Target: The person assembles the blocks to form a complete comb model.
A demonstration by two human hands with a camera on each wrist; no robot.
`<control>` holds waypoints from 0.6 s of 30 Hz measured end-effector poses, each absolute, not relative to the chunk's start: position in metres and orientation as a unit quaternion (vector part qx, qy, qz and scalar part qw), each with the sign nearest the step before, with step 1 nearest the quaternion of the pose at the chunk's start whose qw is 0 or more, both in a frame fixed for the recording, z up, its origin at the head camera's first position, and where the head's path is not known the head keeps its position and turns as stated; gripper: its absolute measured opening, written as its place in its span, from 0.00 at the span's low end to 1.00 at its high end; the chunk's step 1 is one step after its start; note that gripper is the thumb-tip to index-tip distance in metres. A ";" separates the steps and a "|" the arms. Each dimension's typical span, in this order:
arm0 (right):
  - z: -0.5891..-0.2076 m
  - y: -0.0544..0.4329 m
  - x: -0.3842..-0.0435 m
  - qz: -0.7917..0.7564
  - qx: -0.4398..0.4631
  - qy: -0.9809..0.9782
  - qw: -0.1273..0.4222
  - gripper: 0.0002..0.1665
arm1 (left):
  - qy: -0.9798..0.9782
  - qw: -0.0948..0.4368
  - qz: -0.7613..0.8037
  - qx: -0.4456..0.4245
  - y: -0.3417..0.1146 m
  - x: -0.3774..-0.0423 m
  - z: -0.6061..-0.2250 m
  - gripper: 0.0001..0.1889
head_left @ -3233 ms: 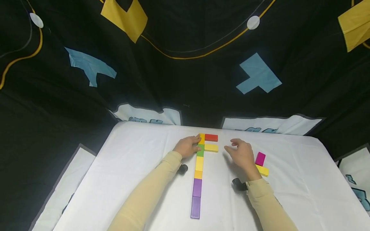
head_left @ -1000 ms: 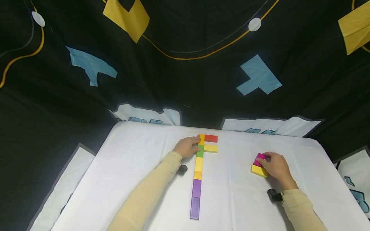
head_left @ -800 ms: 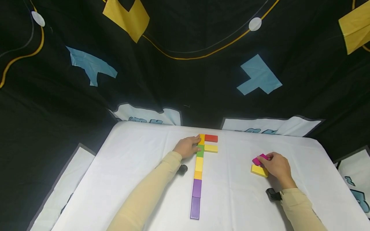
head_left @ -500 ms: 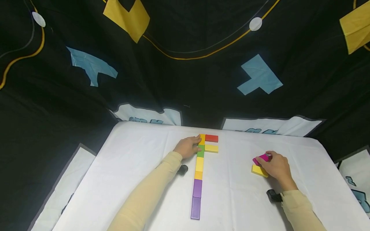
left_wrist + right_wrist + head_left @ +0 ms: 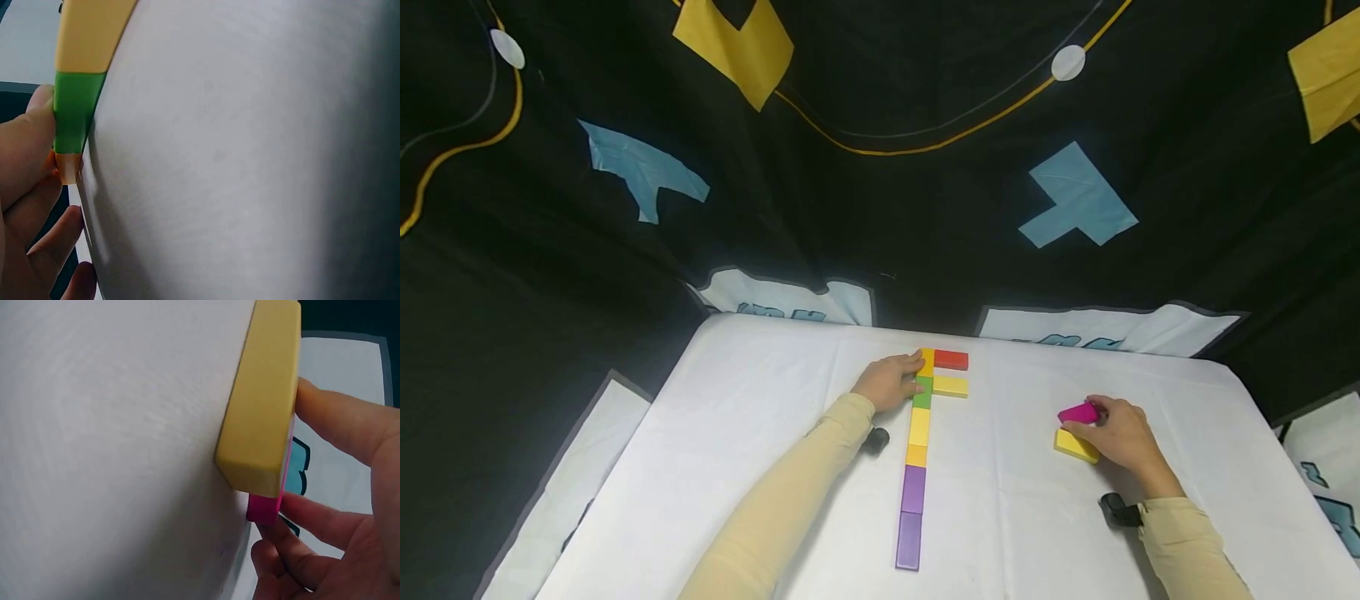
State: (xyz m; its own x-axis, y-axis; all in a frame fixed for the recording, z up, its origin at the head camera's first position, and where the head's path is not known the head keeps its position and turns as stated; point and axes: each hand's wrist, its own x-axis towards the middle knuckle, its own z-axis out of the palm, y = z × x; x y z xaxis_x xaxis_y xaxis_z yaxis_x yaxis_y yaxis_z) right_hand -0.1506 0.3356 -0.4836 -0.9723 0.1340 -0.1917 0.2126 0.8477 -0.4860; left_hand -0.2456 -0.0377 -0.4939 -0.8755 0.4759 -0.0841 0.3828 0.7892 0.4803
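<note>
My left hand (image 5: 883, 383) rests at the far end of a row of toy blocks, fingers touching the orange block (image 5: 928, 358) and thumb against the green block (image 5: 923, 398). In the left wrist view the thumb (image 5: 31, 134) lies along the side of the green block (image 5: 78, 109). To the right, my right hand (image 5: 1123, 437) pinches a magenta block (image 5: 1077, 413) between thumb and fingers. Right in front of it lies a yellow block (image 5: 1076, 447). That yellow block (image 5: 262, 406) partly hides the magenta block (image 5: 264, 509) in the right wrist view.
The row continues toward me with a yellow block (image 5: 919, 425), a small orange block (image 5: 916, 455) and two purple blocks (image 5: 908, 540). A red block (image 5: 951, 360) and a pale yellow block (image 5: 951, 387) stick out rightward from its far end. White cloth covers the table (image 5: 760, 400).
My right hand has moved right, from beside the row to the magenta block, and now grips it. The magenta block has turned to lie more crosswise. My left hand stays put.
</note>
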 end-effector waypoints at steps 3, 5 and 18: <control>-0.484 0.335 -0.151 -0.258 0.097 0.959 0.068 0.51 | 0.941 0.100 0.230 0.228 -0.037 -0.246 -0.494 0.30; -0.485 0.334 -0.151 -0.250 0.101 0.961 0.061 0.52 | 0.941 0.100 0.231 0.227 -0.037 -0.246 -0.494 0.30; -0.483 0.331 -0.151 -0.242 0.116 0.962 0.053 0.52 | 0.940 0.101 0.234 0.227 -0.037 -0.246 -0.493 0.30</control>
